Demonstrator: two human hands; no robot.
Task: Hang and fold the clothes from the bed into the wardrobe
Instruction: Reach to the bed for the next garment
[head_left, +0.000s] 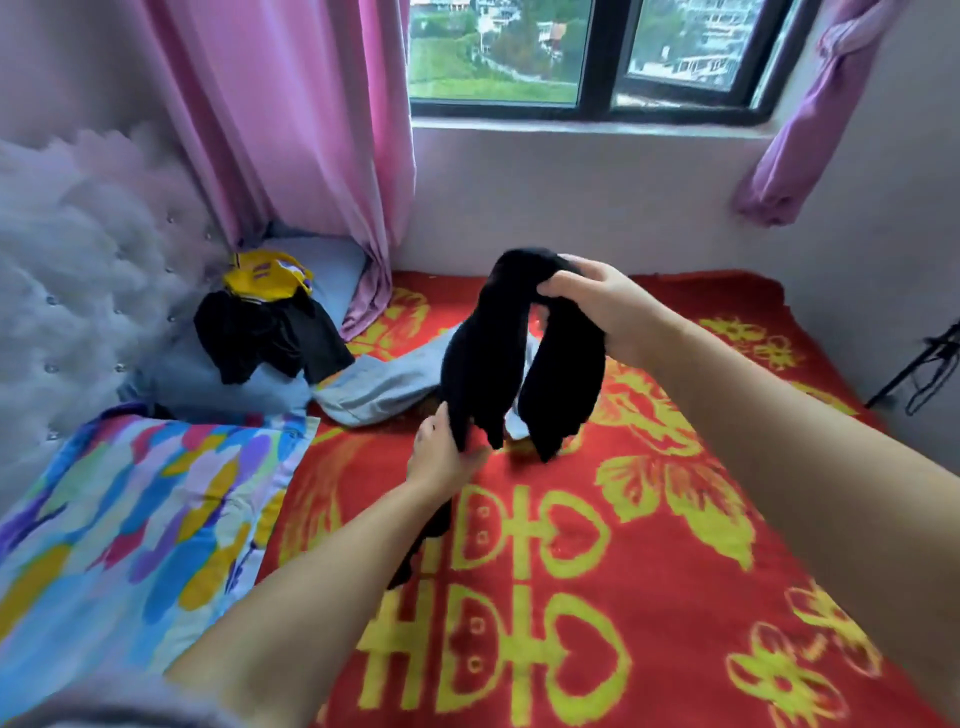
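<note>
Draping limp, the black garment (soft, arch-shaped) is clutched by both hands' fingers.

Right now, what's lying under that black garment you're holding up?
Below the black garment lie a grey garment and a bit of white cloth on the red blanket. The rest is covered.

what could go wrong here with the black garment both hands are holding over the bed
1. The black garment hangs doubled over the right hand; it may slide off if the grip loosens.
2. The left hand pinches only one lower end; the other dangles near the grey garment and could drag it.
</note>
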